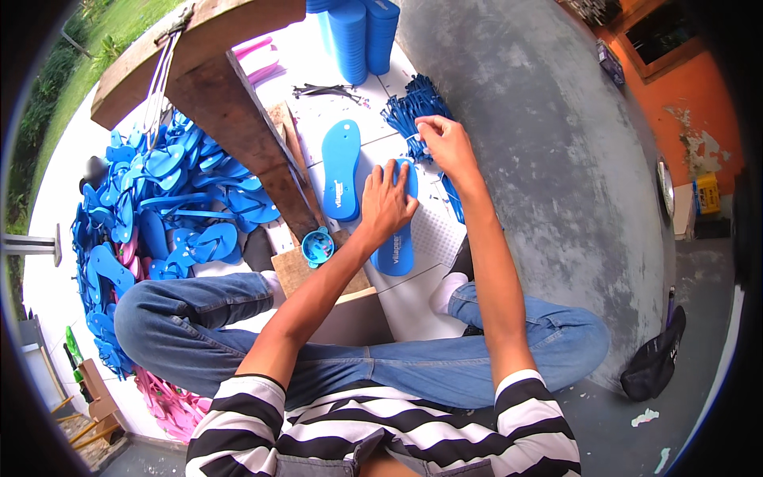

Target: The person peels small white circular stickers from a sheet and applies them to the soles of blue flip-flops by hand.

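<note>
My left hand [386, 202] lies with fingers stretched out on a blue flip-flop sole [394, 256], covering its middle. To the left is a second blue sole, part of a stack [342, 163], with small strap holes showing. My right hand [450, 148] is beside a bundle of dark blue flip-flop straps [413, 105] at the upper right. Its thumb and fingertips are pinched together near a small white bit; what they grip, if anything, is too small to name. A small turquoise bowl [318, 247] with bits inside sits left of my left forearm.
A wooden post frame [238, 107] rises at the left. Beyond it is a heap of blue flip-flops [171, 207]; pink straps [171, 401] lie nearer. Tall stacks of blue soles [346, 44] stand at the far side, with dark thin strips [324, 91] nearby. A black cap [653, 358] lies right.
</note>
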Demonstrator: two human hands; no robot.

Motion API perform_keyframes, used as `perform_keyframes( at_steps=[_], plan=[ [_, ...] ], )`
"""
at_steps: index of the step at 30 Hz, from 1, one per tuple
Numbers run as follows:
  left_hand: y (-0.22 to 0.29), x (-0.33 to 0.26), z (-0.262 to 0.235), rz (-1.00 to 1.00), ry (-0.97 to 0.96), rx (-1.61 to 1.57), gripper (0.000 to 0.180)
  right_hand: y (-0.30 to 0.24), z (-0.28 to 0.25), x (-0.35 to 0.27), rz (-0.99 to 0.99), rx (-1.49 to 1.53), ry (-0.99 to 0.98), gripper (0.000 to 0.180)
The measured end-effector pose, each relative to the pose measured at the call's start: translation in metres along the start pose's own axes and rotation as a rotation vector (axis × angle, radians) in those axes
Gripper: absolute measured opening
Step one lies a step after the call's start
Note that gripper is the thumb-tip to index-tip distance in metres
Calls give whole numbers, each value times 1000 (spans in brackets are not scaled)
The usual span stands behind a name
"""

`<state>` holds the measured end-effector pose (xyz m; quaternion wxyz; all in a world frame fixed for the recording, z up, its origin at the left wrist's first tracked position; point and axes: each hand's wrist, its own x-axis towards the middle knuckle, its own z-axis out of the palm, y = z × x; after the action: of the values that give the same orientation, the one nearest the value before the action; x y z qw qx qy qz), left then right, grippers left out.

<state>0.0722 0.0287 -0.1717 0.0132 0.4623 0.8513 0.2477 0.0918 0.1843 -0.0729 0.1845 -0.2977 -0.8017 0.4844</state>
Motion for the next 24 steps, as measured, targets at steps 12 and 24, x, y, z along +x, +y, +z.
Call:
perform_keyframes(
  at_steps=[12,24],
  plan=[
    [-1,8,-10,-191,-69,-122,89,6,16,-9,173,493,-193,47],
    [-93,55,-40,-245,118,234,83,29,13,-3,181,433,-196,42]
  ],
)
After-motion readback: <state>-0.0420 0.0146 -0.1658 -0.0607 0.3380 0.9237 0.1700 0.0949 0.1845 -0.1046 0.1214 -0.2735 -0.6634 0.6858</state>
